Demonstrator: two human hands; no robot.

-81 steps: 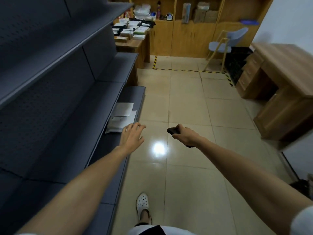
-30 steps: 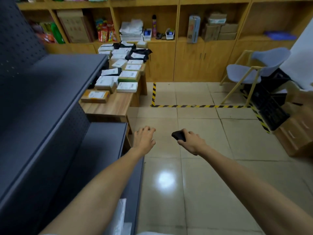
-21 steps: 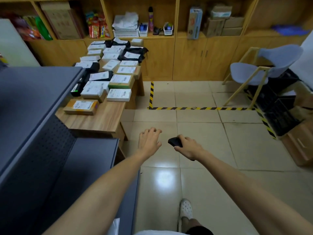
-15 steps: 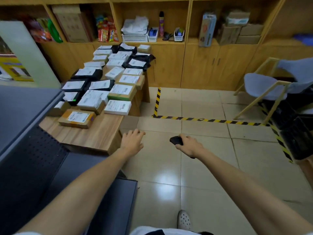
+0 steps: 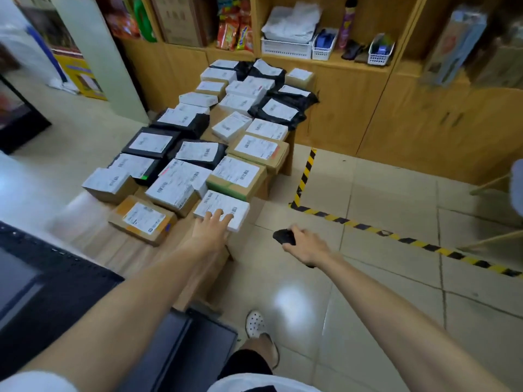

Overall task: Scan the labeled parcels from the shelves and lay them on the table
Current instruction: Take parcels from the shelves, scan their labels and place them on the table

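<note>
Dark metal shelf (image 5: 56, 281) at lower left, close to the person. Just right of it is a low wooden bench (image 5: 119, 247) loaded with labeled parcels (image 5: 181, 182), labels up, packed in rows and mostly touching: brown cartons, white boxes, black plastic mailers. Nearest on the bench's left side is a brown carton (image 5: 143, 219) with a white label. Left grip (image 5: 210, 230) is stretched forward with fingers straight and slightly spread, holding nothing. Its fingertips overlap the near edge of a white box (image 5: 226, 205) at the bench's near right corner, just right of the brown carton. Can't tell if the fingertips touch the box or hover over it. A white perforated shoe (image 5: 256, 323) is on the tiled floor (image 5: 382, 278) lower down, between the two forearms. Right grip (image 5: 307, 247) is curled round a black scanner (image 5: 283, 236), nose pointing left toward the bench, held above the floor and apart from the bench and parcels. Black-and-yellow tape (image 5: 304, 176) on the floor runs along the bench's right side, then turns off to the right. Wooden cabinets (image 5: 396, 114) stand along the back behind the bench. The open shelves above them hold snack packets (image 5: 235, 32) and white baskets (image 5: 285, 48). Chair (image 5: 498, 188) at far right edge, blurred
</note>
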